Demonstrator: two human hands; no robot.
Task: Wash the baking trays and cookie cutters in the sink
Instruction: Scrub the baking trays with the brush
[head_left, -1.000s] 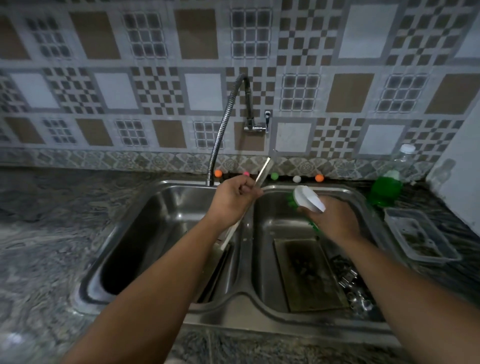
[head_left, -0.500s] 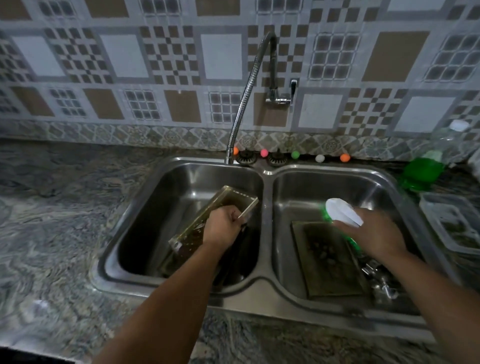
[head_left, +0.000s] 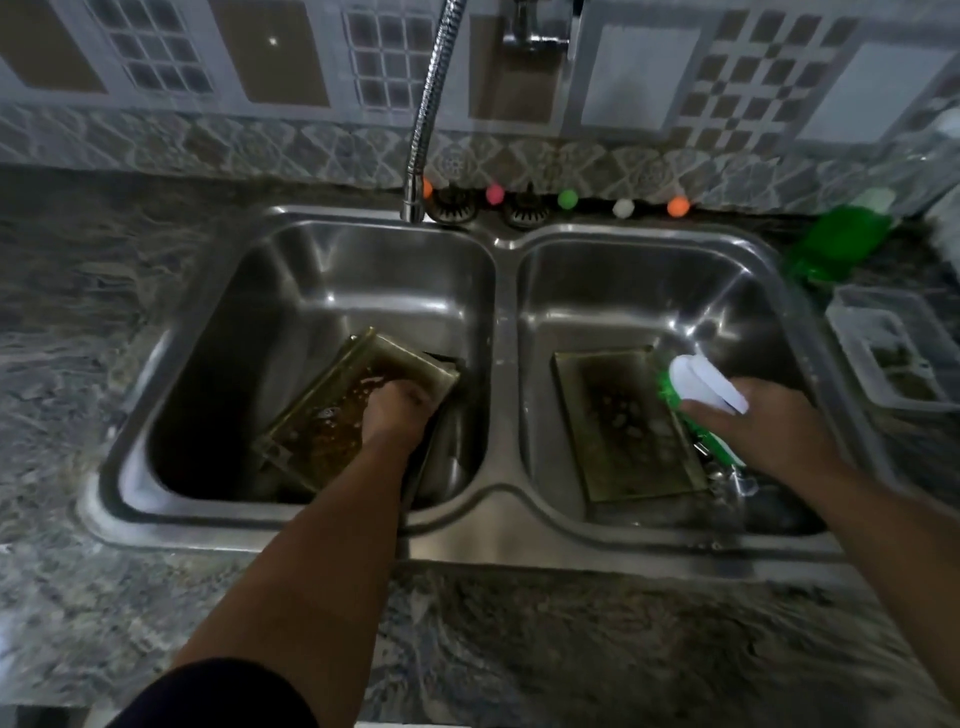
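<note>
left hand (head_left: 397, 413) grips the near corner of a soiled baking tray (head_left: 343, 410), which sits tilted in the left basin of the sink (head_left: 498, 530). right hand (head_left: 769, 431) is closed around a white-handled green brush (head_left: 698, 387), held over the right basin. a second tray (head_left: 623, 421) lies flat there, with metal cutters (head_left: 727, 470) just beside it, partly hidden. step in hand, by judgement: scrubbing not yet begun. next move calls for bringing brush to tray, and water from the tap (head_left: 426, 114).
</note>
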